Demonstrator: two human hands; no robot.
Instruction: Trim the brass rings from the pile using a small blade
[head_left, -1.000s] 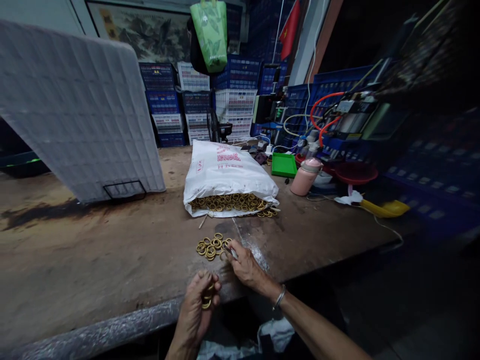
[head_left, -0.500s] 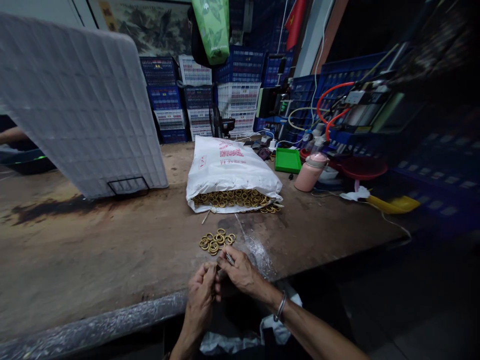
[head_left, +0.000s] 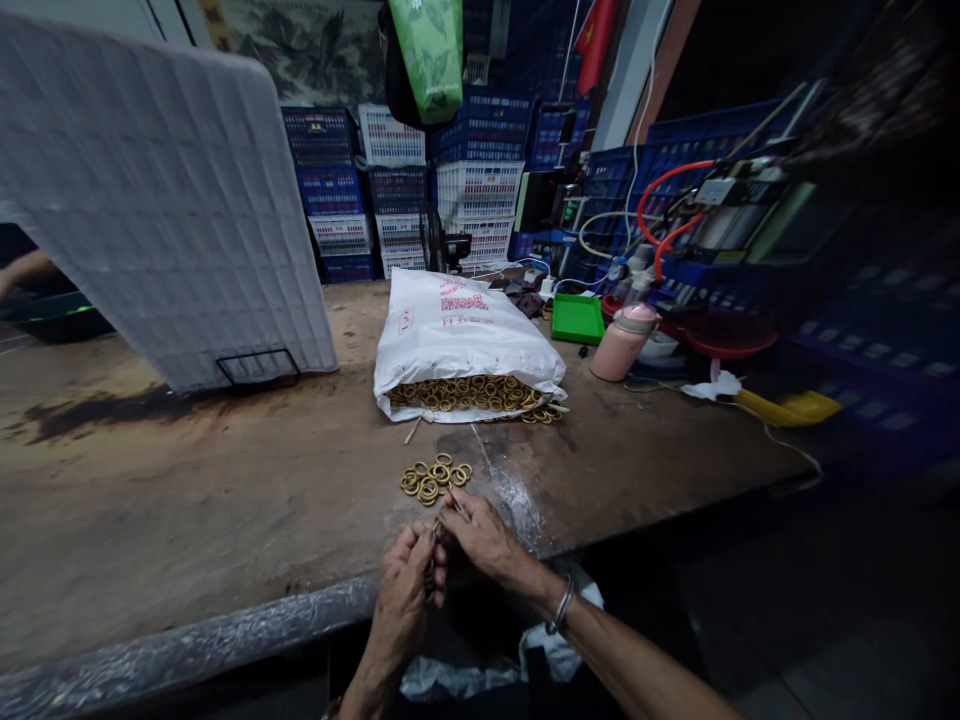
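Note:
My left hand (head_left: 409,575) is closed just over the table's front edge, fingers curled round what look like dark brass rings, mostly hidden by the fingers. Its fingertips meet those of my right hand (head_left: 480,535), which pinches a thin silver metal tool whose short shaft shows above the thumb. Just beyond both hands, a small loose pile of brass rings (head_left: 428,489) lies on the wooden table. Farther back, a white woven sack (head_left: 469,345) lies on its side, its open mouth toward me and full of more brass rings.
A tall pale ribbed panel (head_left: 172,220) stands at left in a black wire holder. At right are a green tray (head_left: 577,318), a pink bottle (head_left: 625,343) and a yellow scoop (head_left: 791,408). Stacked crates (head_left: 480,190) line the back. Another person's arm (head_left: 30,272) shows far left.
Both hands stay together at nearly the same spot, with a slight shift of the fingers. The view has tilted a little; the ring pile and sack look unchanged.

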